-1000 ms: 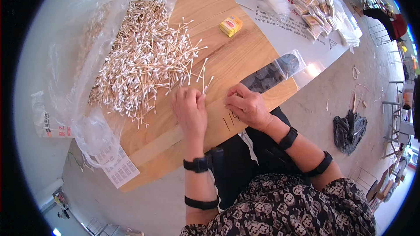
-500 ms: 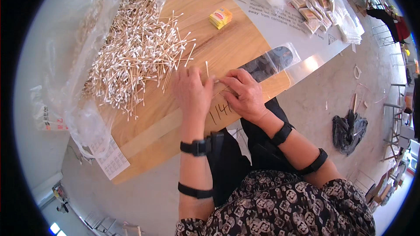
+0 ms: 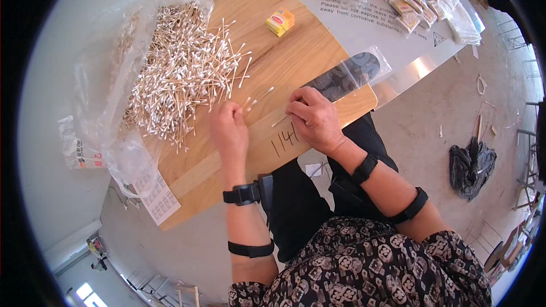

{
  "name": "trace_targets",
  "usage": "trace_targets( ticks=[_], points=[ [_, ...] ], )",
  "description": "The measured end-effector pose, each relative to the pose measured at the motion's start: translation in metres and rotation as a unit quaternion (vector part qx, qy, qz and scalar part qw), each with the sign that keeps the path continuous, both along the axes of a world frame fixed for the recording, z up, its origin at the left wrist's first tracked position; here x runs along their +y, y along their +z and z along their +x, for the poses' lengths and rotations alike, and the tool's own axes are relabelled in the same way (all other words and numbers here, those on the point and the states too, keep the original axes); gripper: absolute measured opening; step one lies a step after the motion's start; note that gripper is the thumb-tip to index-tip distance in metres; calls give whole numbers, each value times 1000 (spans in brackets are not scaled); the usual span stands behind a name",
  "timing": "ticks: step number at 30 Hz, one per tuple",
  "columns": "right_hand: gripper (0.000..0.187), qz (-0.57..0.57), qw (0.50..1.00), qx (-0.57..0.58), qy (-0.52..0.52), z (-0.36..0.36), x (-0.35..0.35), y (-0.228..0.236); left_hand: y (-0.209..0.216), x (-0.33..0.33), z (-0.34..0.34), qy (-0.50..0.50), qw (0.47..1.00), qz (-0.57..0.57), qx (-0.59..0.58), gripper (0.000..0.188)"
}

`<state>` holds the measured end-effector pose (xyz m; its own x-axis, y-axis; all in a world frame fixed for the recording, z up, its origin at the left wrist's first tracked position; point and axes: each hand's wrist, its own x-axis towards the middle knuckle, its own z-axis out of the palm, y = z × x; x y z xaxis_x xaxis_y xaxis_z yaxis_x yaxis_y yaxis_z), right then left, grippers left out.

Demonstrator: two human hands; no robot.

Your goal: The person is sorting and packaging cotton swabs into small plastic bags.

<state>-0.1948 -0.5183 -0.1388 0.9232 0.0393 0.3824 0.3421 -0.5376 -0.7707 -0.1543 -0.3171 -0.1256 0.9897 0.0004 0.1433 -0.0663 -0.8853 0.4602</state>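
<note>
A large heap of cotton swabs (image 3: 182,74), with white tips and wooden sticks, spills from a clear plastic bag (image 3: 116,131) on the left of the wooden board. At the near edge of the heap is my left hand (image 3: 229,136), its fingers pinched together; what they hold, if anything, is hidden. A loose swab (image 3: 263,95) and white swab tips lie just right of those fingertips. My right hand (image 3: 315,118) is closed over the board's front part, pinching a cotton swab (image 3: 278,121) whose thin stick pokes out to the left.
A yellow stack of small cards (image 3: 280,23) stands on the board (image 3: 284,62). Beyond my right hand lies a dark insole-shaped piece in a clear bag (image 3: 347,77). Packed swab packets (image 3: 406,3) are piled at the far right. A printed sheet (image 3: 159,202) hangs at the near left edge.
My left hand has moved left and nearer to me, away from my right hand, and its fingers have closed. My right hand has stayed nearly in place.
</note>
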Motion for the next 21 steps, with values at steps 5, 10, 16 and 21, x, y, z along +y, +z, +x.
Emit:
trace_targets(
  ticks=[5, 10, 16, 21],
  points=[
    [17, -2, 1000, -10, 4, -2, -1, -2, -2, -26, -17, -20, 993, -109, -39, 13],
    [32, 80, 995, -43, -33, -4, -4, -6, 12, -45, -5, -75, 992, -11, -99, 16],
    [42, -104, 994, 6, -43, -1, 5, 9, 14, -58, -6, -115, 987, 49, -102, 12],
    [45, -231, 972, 26, -18, 1, -7, 15, 6, -61, -20, -120, 988, 26, -97, 12]
  ],
)
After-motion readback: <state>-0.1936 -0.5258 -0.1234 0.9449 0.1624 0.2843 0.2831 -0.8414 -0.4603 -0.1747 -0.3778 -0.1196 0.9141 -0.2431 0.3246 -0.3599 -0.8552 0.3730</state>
